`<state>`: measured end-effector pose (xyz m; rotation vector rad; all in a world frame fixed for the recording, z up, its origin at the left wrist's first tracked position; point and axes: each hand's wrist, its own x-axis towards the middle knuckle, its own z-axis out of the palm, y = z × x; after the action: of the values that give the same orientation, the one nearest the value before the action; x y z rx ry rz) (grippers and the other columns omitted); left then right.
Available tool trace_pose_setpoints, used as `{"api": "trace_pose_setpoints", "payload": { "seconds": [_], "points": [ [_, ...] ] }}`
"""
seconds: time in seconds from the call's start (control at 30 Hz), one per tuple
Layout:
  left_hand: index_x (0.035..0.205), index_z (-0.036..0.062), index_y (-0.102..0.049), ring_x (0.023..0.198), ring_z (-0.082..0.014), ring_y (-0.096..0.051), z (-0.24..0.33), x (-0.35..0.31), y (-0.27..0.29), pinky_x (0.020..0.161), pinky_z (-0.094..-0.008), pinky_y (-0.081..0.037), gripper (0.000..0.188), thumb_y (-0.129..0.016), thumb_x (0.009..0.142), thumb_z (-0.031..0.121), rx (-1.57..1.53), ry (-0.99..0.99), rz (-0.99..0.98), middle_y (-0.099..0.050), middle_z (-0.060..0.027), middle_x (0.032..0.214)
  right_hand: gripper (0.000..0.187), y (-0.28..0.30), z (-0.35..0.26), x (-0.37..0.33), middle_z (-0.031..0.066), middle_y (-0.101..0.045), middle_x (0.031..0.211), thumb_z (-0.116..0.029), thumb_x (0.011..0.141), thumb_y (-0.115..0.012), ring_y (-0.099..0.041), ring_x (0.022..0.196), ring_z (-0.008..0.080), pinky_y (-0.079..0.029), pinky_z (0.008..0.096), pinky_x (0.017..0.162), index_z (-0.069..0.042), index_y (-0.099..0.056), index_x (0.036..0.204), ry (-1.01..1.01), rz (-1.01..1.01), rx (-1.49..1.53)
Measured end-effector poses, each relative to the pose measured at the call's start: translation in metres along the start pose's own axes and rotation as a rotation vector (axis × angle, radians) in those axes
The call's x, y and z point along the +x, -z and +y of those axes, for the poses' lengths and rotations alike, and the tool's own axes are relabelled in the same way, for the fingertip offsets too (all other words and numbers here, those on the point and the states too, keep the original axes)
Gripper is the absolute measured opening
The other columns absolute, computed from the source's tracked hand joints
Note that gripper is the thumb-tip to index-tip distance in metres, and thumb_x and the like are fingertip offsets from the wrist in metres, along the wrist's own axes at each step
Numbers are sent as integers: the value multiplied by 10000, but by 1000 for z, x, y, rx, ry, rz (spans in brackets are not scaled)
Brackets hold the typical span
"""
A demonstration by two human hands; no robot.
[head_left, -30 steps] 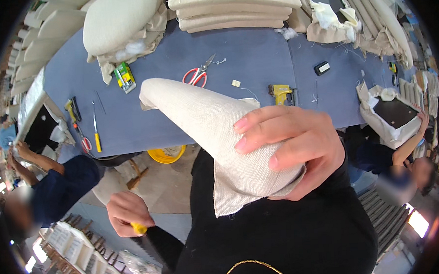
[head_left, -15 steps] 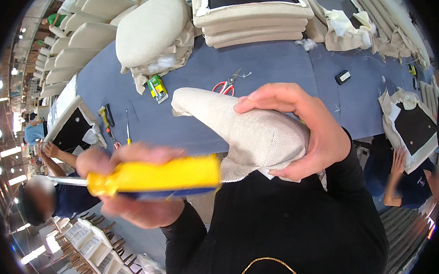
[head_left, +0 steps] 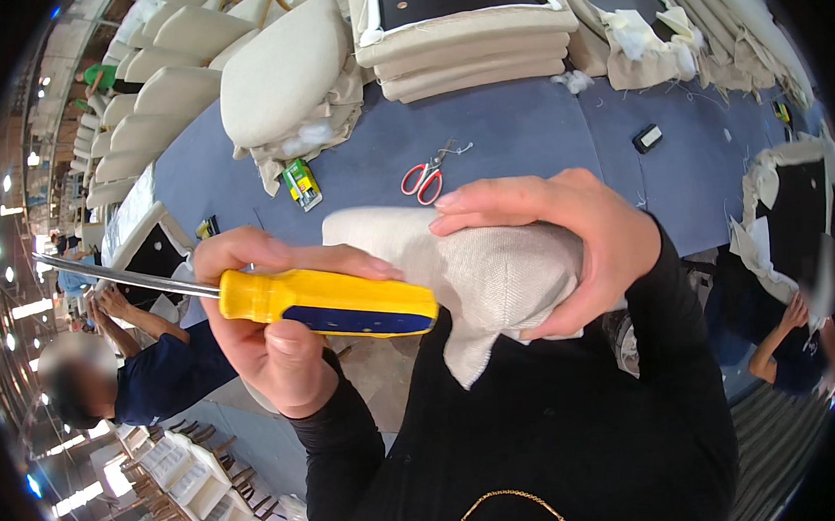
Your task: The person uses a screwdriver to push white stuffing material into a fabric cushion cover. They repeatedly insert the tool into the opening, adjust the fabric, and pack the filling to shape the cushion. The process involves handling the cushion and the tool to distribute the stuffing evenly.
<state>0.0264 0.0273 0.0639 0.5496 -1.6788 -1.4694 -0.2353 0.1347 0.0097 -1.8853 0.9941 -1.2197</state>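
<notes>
My left hand (head_left: 287,364) is closed round a screwdriver (head_left: 345,296) with a yellow and dark blue handle. Its metal shaft points away to the left, and the handle's butt end is by the beige cloth. My right hand (head_left: 612,238) grips a padded piece covered in beige woven fabric (head_left: 502,271), thumb below and fingers over the top. One long end of the piece reaches left behind the handle, and a loose fabric corner hangs down. Red-handled scissors (head_left: 423,183) lie on the blue-grey table just beyond it.
On the table are a green and yellow box (head_left: 301,184), a small black and white object (head_left: 647,139) and tufts of white stuffing (head_left: 575,82). Beige cushions are stacked (head_left: 474,58) at the back. Co-workers handle upholstered panels at left (head_left: 175,364) and right (head_left: 784,338).
My left hand has turned the screwdriver: its shaft slants further up to the left and the blue grip faces me. In my right hand, the padded piece's left end has dropped.
</notes>
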Motion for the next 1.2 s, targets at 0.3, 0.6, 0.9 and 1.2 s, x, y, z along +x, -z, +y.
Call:
{"api": "trace_pose_setpoints", "payload": {
  "seconds": [0.3, 0.6, 0.9, 1.2],
  "points": [
    [1362, 37, -561, 690, -243, -723, -33, 6, 6, 678, -355, -583, 627, -835, 912, 378, 97, 72, -55, -752, -145, 837, 850, -11, -2, -40, 196, -674, 1438, -504, 796, -898, -745, 1197, 311, -584, 383, 993, 17, -632, 1413, -200, 252, 78],
    [1230, 243, -753, 687, -166, -596, -71, 53, -64, 646, -348, -481, 412, -825, 827, 289, 1053, -892, -644, -523, 23, 692, 619, -29, -14, -48, 256, -743, 1244, -448, 1106, -518, -804, 892, 284, -620, 346, 829, 116, -711, 1273, -227, 580, 65],
    [1170, 5, -765, 1183, -340, -673, -78, 32, -58, 1009, -433, -515, 405, -804, 832, 224, -86, -276, -780, -719, -178, 1265, 643, -56, -6, -59, 210, -740, 790, -380, 1168, -345, -743, 705, 259, -604, 340, 706, 124, -733, 1077, -373, 1182, -17],
    [1215, 45, -710, 1284, -408, -597, -73, 14, -73, 1117, -491, -449, 588, -928, 740, 314, -283, -138, -914, -663, -175, 1320, 664, -69, -6, -50, 200, -722, 737, -426, 1153, -366, -724, 656, 244, -593, 337, 661, 101, -736, 989, -442, 1320, -63]
  ]
}}
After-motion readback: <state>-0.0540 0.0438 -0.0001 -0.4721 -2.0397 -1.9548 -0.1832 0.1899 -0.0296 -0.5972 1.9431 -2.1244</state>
